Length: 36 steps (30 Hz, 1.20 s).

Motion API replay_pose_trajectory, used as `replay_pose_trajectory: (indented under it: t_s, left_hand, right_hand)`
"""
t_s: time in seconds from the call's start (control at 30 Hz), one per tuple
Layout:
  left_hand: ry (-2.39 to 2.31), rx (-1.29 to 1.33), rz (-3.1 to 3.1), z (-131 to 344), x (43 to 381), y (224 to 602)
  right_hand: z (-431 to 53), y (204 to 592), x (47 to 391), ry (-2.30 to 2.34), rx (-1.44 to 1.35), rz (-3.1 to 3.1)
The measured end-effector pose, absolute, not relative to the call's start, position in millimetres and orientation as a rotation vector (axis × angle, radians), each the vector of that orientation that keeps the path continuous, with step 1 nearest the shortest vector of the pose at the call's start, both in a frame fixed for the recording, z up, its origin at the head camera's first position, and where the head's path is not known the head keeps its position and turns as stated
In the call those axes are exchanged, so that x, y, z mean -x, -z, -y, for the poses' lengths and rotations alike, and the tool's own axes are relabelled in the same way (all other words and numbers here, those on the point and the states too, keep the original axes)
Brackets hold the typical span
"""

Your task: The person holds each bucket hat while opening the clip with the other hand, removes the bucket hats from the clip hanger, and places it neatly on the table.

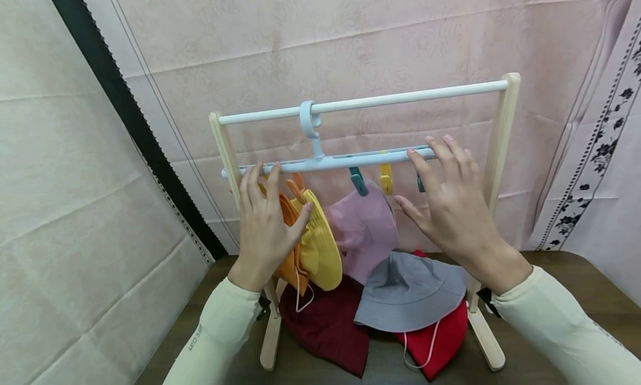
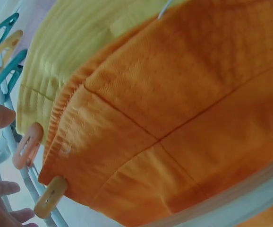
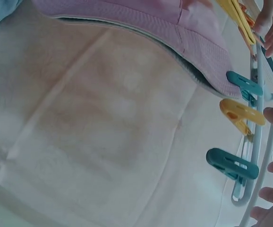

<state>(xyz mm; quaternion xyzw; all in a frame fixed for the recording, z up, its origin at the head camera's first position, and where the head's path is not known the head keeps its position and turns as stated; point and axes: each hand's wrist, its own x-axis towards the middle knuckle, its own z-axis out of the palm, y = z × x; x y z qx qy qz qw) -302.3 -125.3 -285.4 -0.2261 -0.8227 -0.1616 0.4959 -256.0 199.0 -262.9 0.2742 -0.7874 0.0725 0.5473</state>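
A: Left grip, quick?

B: Left grip (image 1: pixel 262 223) has fingers loosely spread at the left part of the hanger (image 1: pixel 328 162), no hold on anything; firm contact hard to tell. Orange hat (image 2: pixel 174 118) and yellow hat (image 1: pixel 323 240) hang clipped close by

A: Then rightward?

B: Lilac hat (image 1: pixel 365 223) clipped mid-hanger, a bare yellow clip (image 1: pixel 386 179), a bare teal clip (image 3: pixel 231 163), then right grip (image 1: pixel 450 207) by the right end, fingers spread, clasping nothing

A: Doing it well?

B: Looks like steadying the hanger; I'd touch lightly, evenly both sides, off the clips, hook (image 1: pixel 307 118) seated on the rail (image 1: pixel 400 99)

A: Around, in the way?

B: Left post (image 1: pixel 227 151) behind left grip; below, dark red hat (image 1: pixel 325 324), grey hat (image 1: pixel 410 293) over red hat (image 1: pixel 445 340) on the worktop (image 1: pixel 561 285), crowding the space underneath; right post (image 1: pixel 506 123) limits sideways swing
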Motion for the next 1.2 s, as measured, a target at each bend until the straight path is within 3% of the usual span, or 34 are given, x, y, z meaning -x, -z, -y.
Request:
replay_pose_trajectory:
  t_s: [1.2]
  left_hand:
    - [0.283,0.547,2.137,121.2,310.8,276.6]
  right_hand:
    - [-207.8,276.8,273.1,-0.093,-0.471,2.035]
